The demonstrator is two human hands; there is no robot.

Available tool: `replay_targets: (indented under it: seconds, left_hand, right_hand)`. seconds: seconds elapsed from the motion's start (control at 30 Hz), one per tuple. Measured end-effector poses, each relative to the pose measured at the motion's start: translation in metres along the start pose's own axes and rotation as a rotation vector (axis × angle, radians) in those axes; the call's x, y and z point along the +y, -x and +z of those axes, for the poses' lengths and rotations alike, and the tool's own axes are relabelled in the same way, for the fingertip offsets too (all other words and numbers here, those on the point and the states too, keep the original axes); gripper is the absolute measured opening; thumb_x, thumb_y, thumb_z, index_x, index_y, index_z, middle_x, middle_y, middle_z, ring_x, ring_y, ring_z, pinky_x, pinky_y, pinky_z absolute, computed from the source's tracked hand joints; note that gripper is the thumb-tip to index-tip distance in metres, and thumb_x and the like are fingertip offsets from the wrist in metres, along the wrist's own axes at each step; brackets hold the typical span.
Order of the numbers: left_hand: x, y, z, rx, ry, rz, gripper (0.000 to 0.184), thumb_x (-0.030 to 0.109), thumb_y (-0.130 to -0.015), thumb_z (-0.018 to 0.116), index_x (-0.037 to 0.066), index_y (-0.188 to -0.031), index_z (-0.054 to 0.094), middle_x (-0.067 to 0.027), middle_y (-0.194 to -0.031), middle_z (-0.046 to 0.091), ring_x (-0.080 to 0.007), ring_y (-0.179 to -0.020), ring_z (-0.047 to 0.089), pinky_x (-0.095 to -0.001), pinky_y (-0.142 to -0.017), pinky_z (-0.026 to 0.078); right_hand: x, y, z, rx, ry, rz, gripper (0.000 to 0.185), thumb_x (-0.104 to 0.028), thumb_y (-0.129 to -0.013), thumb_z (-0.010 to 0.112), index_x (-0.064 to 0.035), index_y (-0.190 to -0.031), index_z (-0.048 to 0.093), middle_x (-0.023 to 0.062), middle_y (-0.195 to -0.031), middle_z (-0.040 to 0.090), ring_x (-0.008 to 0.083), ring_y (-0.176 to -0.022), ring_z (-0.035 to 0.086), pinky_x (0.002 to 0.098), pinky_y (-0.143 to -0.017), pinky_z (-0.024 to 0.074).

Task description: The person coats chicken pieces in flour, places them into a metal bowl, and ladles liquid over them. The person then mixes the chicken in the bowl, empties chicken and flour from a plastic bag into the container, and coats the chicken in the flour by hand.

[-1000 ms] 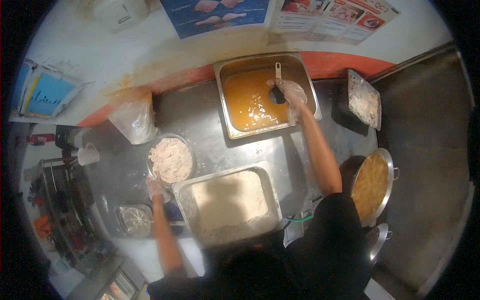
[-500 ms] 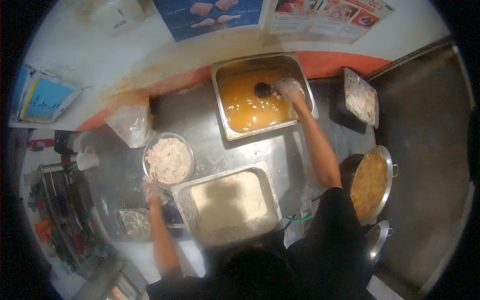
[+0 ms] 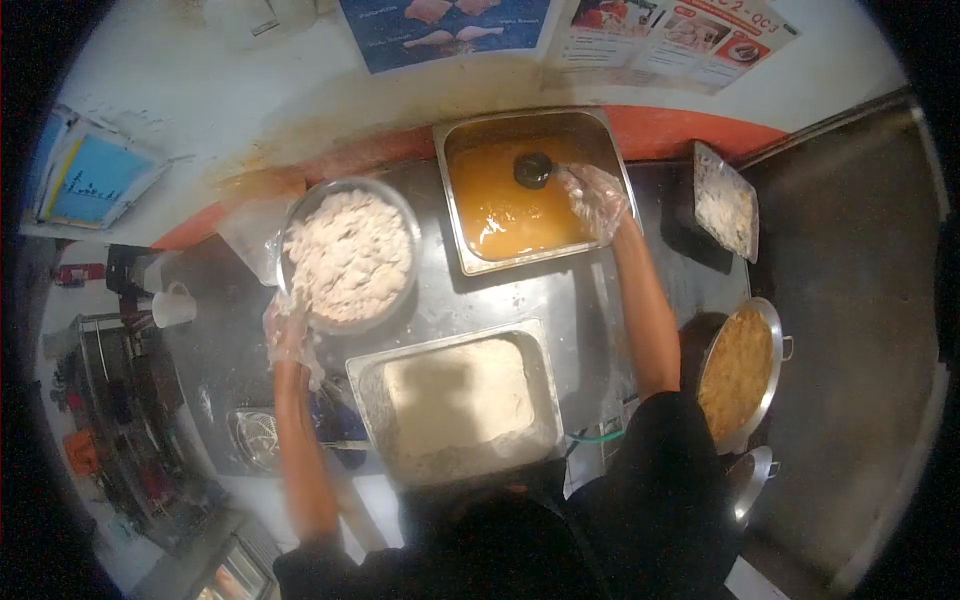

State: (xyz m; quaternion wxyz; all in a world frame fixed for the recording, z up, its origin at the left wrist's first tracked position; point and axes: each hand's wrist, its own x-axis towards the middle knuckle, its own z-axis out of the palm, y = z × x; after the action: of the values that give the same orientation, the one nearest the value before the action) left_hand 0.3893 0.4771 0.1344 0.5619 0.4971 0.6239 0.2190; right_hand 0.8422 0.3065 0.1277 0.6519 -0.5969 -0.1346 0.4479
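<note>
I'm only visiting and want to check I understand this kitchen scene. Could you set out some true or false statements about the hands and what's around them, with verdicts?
1. The left hand holds the edge of a bowl of pale pieces. True.

2. The right hand is at the pan of orange-brown liquid. True.

3. The dark, round-ended utensil is in the left hand. False: the right hand has it.

4. Both hands are uncovered. False: both wear thin, clear gloves.

5. The tray of pale powder is nearer the person's body than the pan. True.

6. The bowl stands inside the tray. False: it is outside it.
</note>
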Motion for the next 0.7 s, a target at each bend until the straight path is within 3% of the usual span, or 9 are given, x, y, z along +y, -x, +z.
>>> replay_targets:
  seconds: [0.07, 0.27, 0.37, 0.4, 0.47, 0.5, 0.6, 0.63, 0.7]
  left_hand:
    - [0.036, 0.020, 0.026, -0.003, 0.029, -0.054, 0.051, 0.017, -0.078, 0.063, 0.007, -0.120, 0.037, -0.0065, -0.093, 0.056, -0.0139, -0.069, 0.052, -0.0295, -0.049, 0.042]
    - [0.034, -0.009, 0.095, -0.216, 0.254, 0.068, 0.048, 0.015, -0.077, 0.062, 0.006, -0.117, 0.038, -0.0053, -0.082, 0.056, -0.0110, -0.060, 0.049, -0.0259, -0.042, 0.038]
    - [0.055, -0.008, 0.121, -0.341, 0.206, 0.088, 0.034, 0.013, -0.076, 0.062, 0.005, -0.106, 0.048, -0.0046, -0.075, 0.056, -0.0111, -0.055, 0.048, -0.0258, -0.041, 0.037]
    - [0.063, -0.004, 0.126, -0.409, 0.141, 0.074, 0.026, 0.012, -0.076, 0.061, 0.004, -0.100, 0.053, -0.0045, -0.072, 0.056, -0.0114, -0.053, 0.048, -0.0262, -0.041, 0.037]
    - [0.073, 0.006, 0.134, -0.394, 0.114, 0.049, 0.014, 0.011, -0.077, 0.060, 0.003, -0.089, 0.057, -0.0043, -0.067, 0.056, -0.0117, -0.051, 0.048, -0.0259, -0.040, 0.036]
    - [0.071, 0.002, 0.137, -0.415, 0.108, 0.071, 0.015, 0.012, -0.077, 0.060, 0.004, -0.089, 0.057, -0.0044, -0.068, 0.056, -0.0117, -0.051, 0.048, -0.0258, -0.039, 0.036]
    - [0.063, -0.008, 0.136, -0.404, 0.127, 0.082, 0.013, 0.014, -0.078, 0.059, 0.004, -0.087, 0.056, -0.0034, -0.064, 0.054, -0.0112, -0.046, 0.047, -0.0250, -0.035, 0.035]
    - [0.063, -0.009, 0.135, -0.373, 0.150, 0.078, 0.013, 0.016, -0.080, 0.059, 0.005, -0.085, 0.055, -0.0024, -0.060, 0.053, -0.0107, -0.042, 0.047, -0.0242, -0.031, 0.035]
    - [0.071, -0.004, 0.125, -0.379, 0.125, 0.079, 0.014, 0.016, -0.080, 0.059, 0.004, -0.086, 0.055, -0.0033, -0.064, 0.054, -0.0112, -0.046, 0.049, -0.0241, -0.034, 0.037]
  right_hand:
    - [-0.010, 0.010, 0.006, 0.007, -0.375, -0.002, 0.015, -0.009, -0.081, 0.055, 0.0054, -0.087, 0.053, 0.0110, -0.071, 0.058, 0.0099, -0.050, 0.052, 0.0165, -0.040, 0.0442]
    - [-0.069, 0.082, 0.053, -0.042, -0.282, -0.156, 0.022, -0.012, -0.081, 0.057, 0.0046, -0.094, 0.051, 0.0090, -0.074, 0.058, 0.0095, -0.061, 0.054, 0.0170, -0.050, 0.0467]
    - [-0.083, 0.112, 0.087, 0.099, 0.360, -0.421, 0.024, -0.019, -0.082, 0.057, 0.0021, -0.094, 0.058, 0.0085, -0.078, 0.063, 0.0115, -0.064, 0.057, 0.0249, -0.057, 0.0475]
    - [-0.085, 0.112, 0.088, -0.020, 0.556, -0.488, 0.024, -0.020, -0.082, 0.056, -0.0003, -0.094, 0.061, 0.0096, -0.077, 0.064, 0.0131, -0.065, 0.059, 0.0256, -0.059, 0.0479]
    - [-0.072, 0.107, 0.093, 0.026, 0.987, -0.757, 0.024, -0.024, -0.081, 0.055, -0.0043, -0.092, 0.062, 0.0135, -0.078, 0.064, 0.0231, -0.067, 0.062, 0.0308, -0.061, 0.0490]
    - [-0.074, 0.111, 0.098, 0.038, 1.070, -0.791, 0.022, -0.023, -0.080, 0.055, -0.0069, -0.093, 0.063, 0.0153, -0.081, 0.062, 0.0297, -0.070, 0.061, 0.0340, -0.063, 0.0482]
    - [-0.071, 0.094, 0.080, 0.197, 1.242, -0.962, 0.023, -0.024, -0.079, 0.055, -0.0061, -0.092, 0.063, 0.0164, -0.080, 0.062, 0.0301, -0.070, 0.060, 0.0359, -0.064, 0.0474]
    - [-0.067, 0.082, 0.074, 0.218, 1.040, -0.887, 0.023, -0.023, -0.079, 0.054, -0.0049, -0.091, 0.062, 0.0168, -0.079, 0.061, 0.0310, -0.071, 0.060, 0.0377, -0.065, 0.0467]
    - [-0.061, 0.057, 0.053, 0.271, 1.262, -0.828, 0.025, -0.024, -0.080, 0.051, -0.0037, -0.090, 0.061, 0.0174, -0.077, 0.061, 0.0309, -0.070, 0.059, 0.0381, -0.064, 0.0463]
